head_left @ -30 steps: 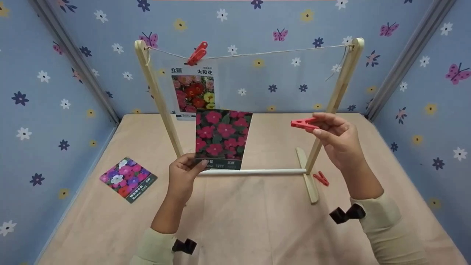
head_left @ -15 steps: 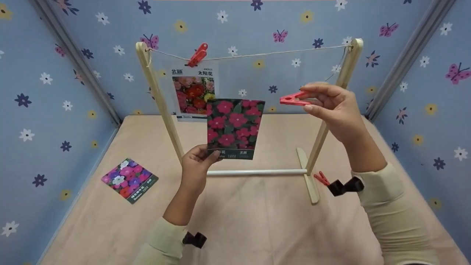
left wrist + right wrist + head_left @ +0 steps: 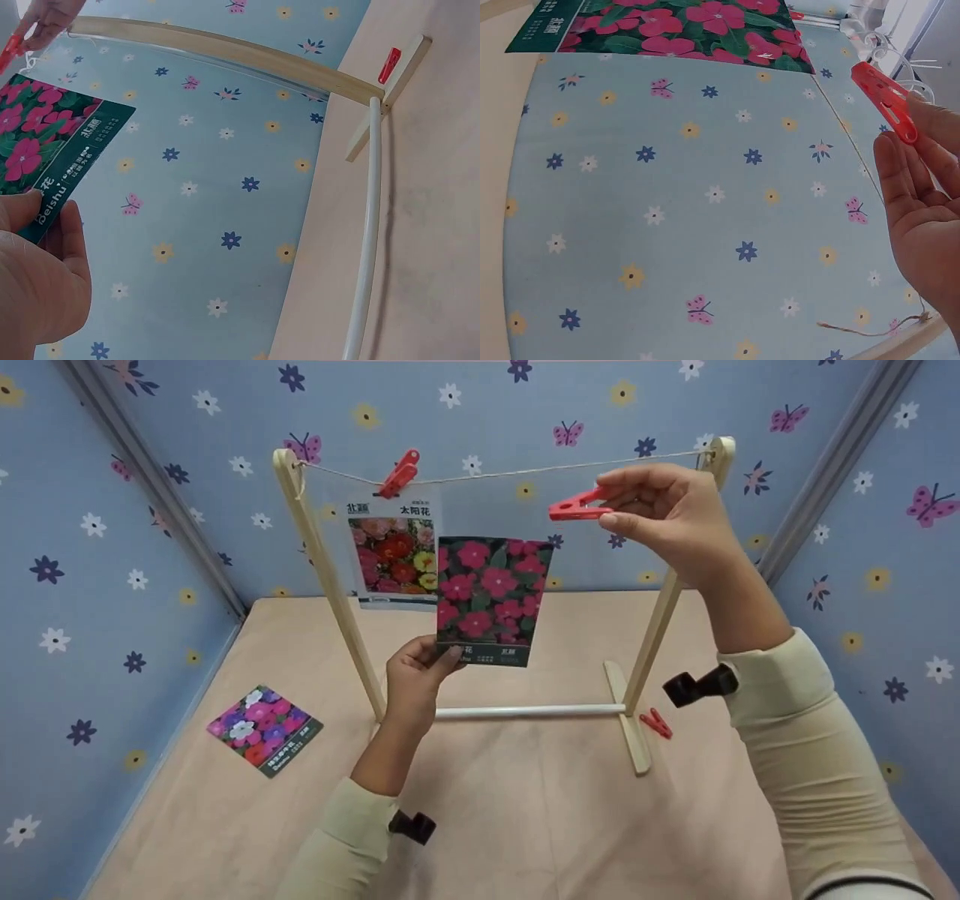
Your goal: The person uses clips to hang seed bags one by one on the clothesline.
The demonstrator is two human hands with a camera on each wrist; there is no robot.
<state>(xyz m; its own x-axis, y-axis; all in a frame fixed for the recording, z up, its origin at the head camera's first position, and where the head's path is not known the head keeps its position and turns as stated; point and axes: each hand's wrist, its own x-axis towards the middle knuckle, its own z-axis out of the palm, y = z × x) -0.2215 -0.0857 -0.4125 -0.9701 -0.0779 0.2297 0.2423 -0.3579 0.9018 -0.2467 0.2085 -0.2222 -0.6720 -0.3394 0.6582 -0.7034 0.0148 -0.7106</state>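
My left hand (image 3: 415, 682) pinches the lower left corner of a seed packet (image 3: 495, 592) printed with pink flowers, held upright below the string (image 3: 517, 472). In the left wrist view the thumb lies over the packet's dark green band. My right hand (image 3: 667, 517) pinches a red clothespin (image 3: 577, 507) by its handle ends, to the right of the packet and a little under the string. Another seed packet (image 3: 394, 555) hangs at the string's left part from a red clothespin (image 3: 400, 474).
The string runs between two wooden posts (image 3: 330, 585) joined low by a white rod (image 3: 532, 711). A third flower packet (image 3: 264, 730) lies on the table (image 3: 487, 810) at left. Beside the right foot (image 3: 636, 742) lies another red clothespin (image 3: 655, 724).
Both hands have risen toward the string. The left hand has carried the pink-flowered packet up and right; the right hand has brought its clothespin up and slightly left.
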